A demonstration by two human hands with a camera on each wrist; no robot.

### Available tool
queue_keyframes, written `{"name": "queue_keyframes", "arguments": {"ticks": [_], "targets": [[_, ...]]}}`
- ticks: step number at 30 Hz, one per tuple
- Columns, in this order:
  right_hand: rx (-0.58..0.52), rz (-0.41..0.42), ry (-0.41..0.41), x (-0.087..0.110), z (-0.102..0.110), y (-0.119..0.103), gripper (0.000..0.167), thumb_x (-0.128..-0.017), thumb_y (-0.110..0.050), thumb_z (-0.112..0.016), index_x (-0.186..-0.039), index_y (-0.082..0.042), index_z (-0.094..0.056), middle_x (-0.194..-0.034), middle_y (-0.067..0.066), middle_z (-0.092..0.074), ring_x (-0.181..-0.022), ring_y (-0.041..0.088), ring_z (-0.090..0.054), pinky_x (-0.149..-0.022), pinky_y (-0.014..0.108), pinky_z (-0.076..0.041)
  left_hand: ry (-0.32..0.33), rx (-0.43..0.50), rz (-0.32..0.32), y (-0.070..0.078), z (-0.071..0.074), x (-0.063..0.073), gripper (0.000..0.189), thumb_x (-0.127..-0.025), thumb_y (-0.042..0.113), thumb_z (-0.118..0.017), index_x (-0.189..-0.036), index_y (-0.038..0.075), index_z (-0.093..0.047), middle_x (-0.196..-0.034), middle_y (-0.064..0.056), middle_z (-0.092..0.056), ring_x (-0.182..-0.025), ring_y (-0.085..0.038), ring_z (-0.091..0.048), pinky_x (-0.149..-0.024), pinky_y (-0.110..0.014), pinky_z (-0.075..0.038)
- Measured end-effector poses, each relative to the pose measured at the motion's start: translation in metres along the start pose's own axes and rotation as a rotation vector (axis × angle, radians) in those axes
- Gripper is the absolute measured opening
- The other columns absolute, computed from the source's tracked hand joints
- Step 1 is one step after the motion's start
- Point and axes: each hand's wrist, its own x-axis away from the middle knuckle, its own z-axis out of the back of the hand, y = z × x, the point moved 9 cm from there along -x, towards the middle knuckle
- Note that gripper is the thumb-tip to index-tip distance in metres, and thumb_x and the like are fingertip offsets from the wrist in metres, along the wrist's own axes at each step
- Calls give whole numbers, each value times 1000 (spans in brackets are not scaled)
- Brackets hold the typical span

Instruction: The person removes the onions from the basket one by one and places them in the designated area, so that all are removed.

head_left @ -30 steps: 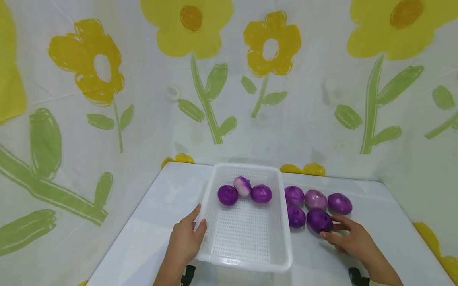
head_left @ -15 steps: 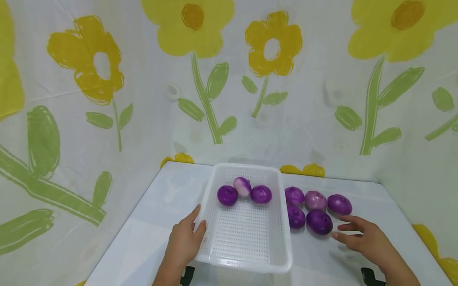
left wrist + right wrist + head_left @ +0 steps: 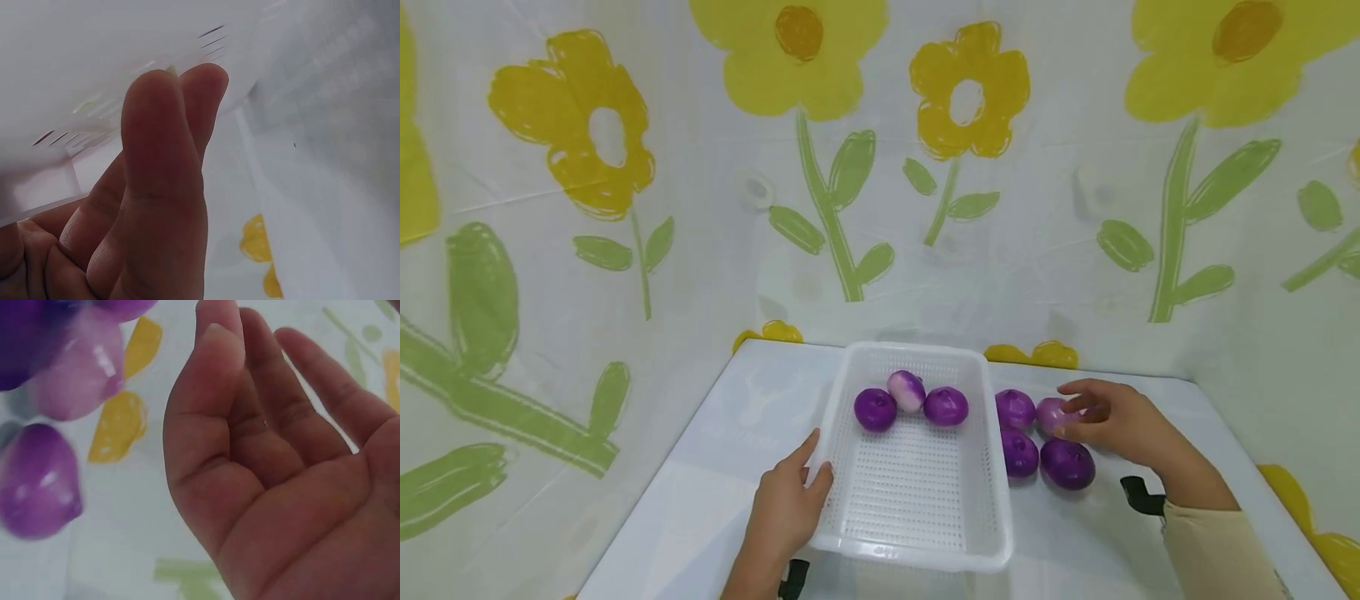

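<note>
A white plastic basket point(image 3: 917, 555) with a perforated bottom holds three red onions near its far end, among them a half-pale one point(image 3: 906, 391). My left hand point(image 3: 786, 504) grips the basket's left side between thumb and fingers; its thumb and a fingertip point(image 3: 156, 131) show against the wall in the left wrist view. To the right of the basket, several red onions lie together on the table. My right hand point(image 3: 1123, 423), fingers loosely bent and holding nothing, hovers over the back ones, partly covering a paler onion point(image 3: 1051, 414). A dark onion point(image 3: 1067, 464) lies in front of it.
The white table point(image 3: 707, 475) extends on both sides of the basket. A white cloth with yellow flowers point(image 3: 970, 92) rises behind the table and along both sides.
My right hand has left the front dark onion, drawn back to the right, then moved away from me and left, over the back onions. Left hand and basket stay put.
</note>
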Motion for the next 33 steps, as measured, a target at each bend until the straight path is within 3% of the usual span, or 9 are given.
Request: {"name": "queue_keyframes", "arguments": {"ticks": [6, 12, 17, 25, 29, 33], "targets": [[5, 86, -96, -34, -13, -38, 71, -81, -41, -93, -140, -12, -66, -122, 9, -73, -109, 28, -71, -86, 42, -60, 1, 3, 7, -2, 0, 1, 57, -103, 27, -68, -156, 11, -54, -129, -29, -68, -110, -33, -73, -78, -49, -62], [18, 185, -190, -60, -29, -80, 69, -78, -36, -96, -138, -15, -68, -122, 5, -71, -113, 33, -70, -88, 42, -60, -10, 10, 35, -5, 0, 1, 58, -103, 29, -68, -157, 14, -53, -121, -27, -72, -103, -30, -74, -73, -46, -62], [42, 191, -219, -76, -41, -105, 68, -74, -37, -98, -135, -25, -71, -122, -1, -71, -115, 30, -69, -87, 40, -59, -8, 12, 19, -2, 0, 0, 57, -103, 29, -68, -157, 15, -53, -125, -28, -71, -107, -32, -73, -74, -47, -62], [180, 260, -322, -102, -87, -135, 67, -73, -35, -99, -134, -30, -72, -125, -7, -72, -119, 27, -66, -87, 40, -58, -5, 17, 1, -1, 0, -1, 57, -103, 28, -69, -156, 14, -55, -128, -30, -68, -108, -33, -73, -75, -48, -62], [196, 306, -362, -113, -113, -149, 66, -75, -24, -98, -136, -23, -73, -133, -3, -70, -121, 30, -65, -87, 39, -60, -2, 14, 5, -3, -1, -1, 57, -102, 29, -69, -156, 14, -55, -123, -28, -71, -106, -30, -74, -74, -47, -62], [244, 393, -374, -120, -136, -166, 67, -74, -12, -97, -137, -17, -73, -135, -1, -70, -112, 28, -69, -91, 38, -58, -5, 20, 11, -4, -1, -1, 56, -103, 30, -69, -156, 15, -55, -123, -28, -71, -107, -31, -73, -75, -47, -62]]}}
